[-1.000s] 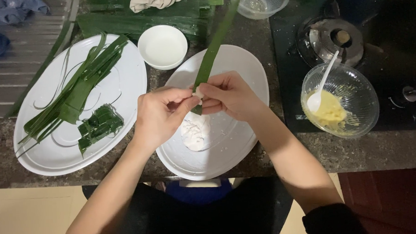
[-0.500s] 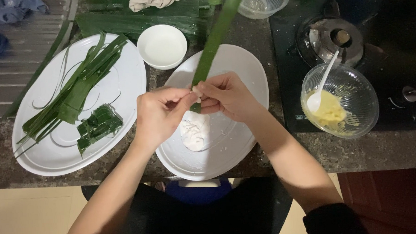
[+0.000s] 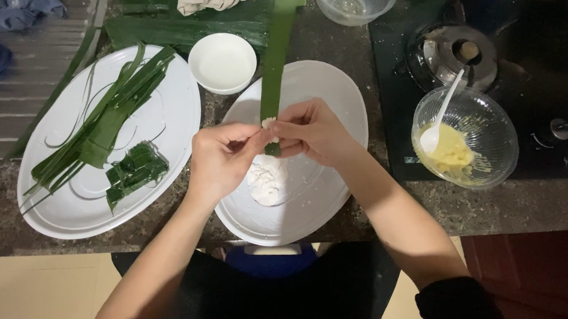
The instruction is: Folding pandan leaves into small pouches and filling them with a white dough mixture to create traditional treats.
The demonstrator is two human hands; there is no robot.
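Note:
A long green leaf strip [image 3: 275, 59] runs from the top edge down to my hands over a white oval plate [image 3: 332, 95]. My right hand [image 3: 308, 132] pinches the strip's lower end. My left hand [image 3: 224, 156] meets it from the left, fingertips on a small white lump of dough [image 3: 269, 122] against the leaf. A mound of white dough [image 3: 267, 180] lies on the plate just below my hands.
A second white oval plate [image 3: 59, 211] at the left holds loose leaf strips [image 3: 100, 131] and a folded leaf parcel [image 3: 135, 171]. A small white bowl [image 3: 222, 62] stands behind. A clear bowl [image 3: 485, 140] with yellow filling and a white spoon sits right, beside a stove burner [image 3: 453, 54].
The leaf strip has swung from a rightward tilt to nearly upright. Both hands stay together over the plate, fingers working at the strip's lower end.

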